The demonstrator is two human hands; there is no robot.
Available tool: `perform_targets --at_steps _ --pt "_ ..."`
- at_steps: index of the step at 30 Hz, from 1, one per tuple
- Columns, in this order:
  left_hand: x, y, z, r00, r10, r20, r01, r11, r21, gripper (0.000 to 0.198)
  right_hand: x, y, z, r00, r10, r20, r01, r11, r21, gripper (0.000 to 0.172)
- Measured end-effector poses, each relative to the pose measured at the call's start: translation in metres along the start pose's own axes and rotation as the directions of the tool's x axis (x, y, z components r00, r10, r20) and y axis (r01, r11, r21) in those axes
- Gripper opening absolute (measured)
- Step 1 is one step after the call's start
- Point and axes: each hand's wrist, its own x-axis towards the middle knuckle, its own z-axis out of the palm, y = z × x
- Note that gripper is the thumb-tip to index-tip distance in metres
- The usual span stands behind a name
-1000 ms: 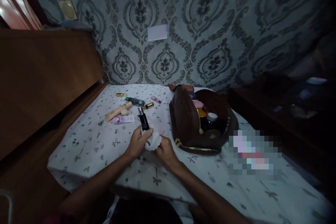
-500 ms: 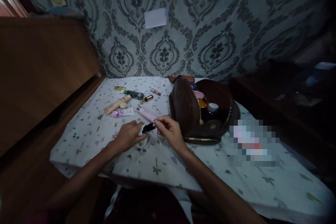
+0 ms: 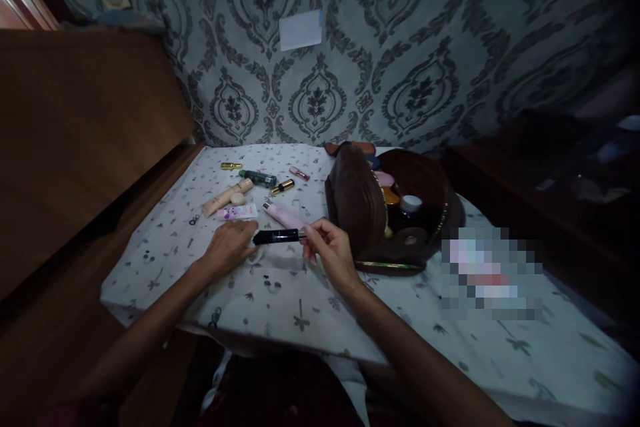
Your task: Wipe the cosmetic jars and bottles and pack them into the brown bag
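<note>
A slim black tube (image 3: 277, 236) with a silver end lies level between both hands, over the white patterned cloth. My right hand (image 3: 331, 250) pinches its silver end between thumb and fingers. My left hand (image 3: 231, 243) is at the tube's other end, its fingers curled; something whitish and thin shows by its fingertips, too unclear to name. Just behind the tube lies a pale pink tube (image 3: 284, 215). A white and purple tube (image 3: 237, 212) rests behind my left hand, next to a beige tube (image 3: 227, 197) and a small cream-coloured round item (image 3: 237, 199).
An open brown bag (image 3: 353, 207) holding several items, one with a white cap (image 3: 411, 203), stands right of my right hand. Farther back lie a green tube (image 3: 259, 178), a black and gold tube (image 3: 283, 187), a small gold item (image 3: 231, 165) and a small pink tube (image 3: 299, 173).
The black tube has turned from slanted to nearly level and shows more of its length. My left hand has moved left, away from my right hand. The view has shifted slightly.
</note>
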Motion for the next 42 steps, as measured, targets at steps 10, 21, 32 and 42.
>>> perform_targets --at_steps 10,21,32,42 --pt "-0.002 0.005 0.006 0.995 0.083 0.051 -0.054 0.909 -0.414 0.032 0.004 0.004 -0.004 0.991 0.044 0.123 -0.063 0.986 0.155 0.039" --pt "-0.007 0.032 0.012 1.0 0.015 0.025 0.011 0.591 -0.807 0.048 0.002 0.008 -0.002 0.962 0.115 0.246 -0.138 0.987 0.078 0.035" --pt "0.014 0.04 -0.006 0.902 -0.385 -0.194 -0.016 0.419 -0.908 0.038 -0.003 0.011 0.003 0.955 -0.013 0.295 0.026 0.999 -0.041 0.042" --pt "0.015 0.085 0.018 0.958 -0.243 -0.154 -0.055 0.371 -0.927 0.03 -0.003 0.03 -0.001 0.984 -0.128 0.122 0.168 0.895 -0.413 0.015"
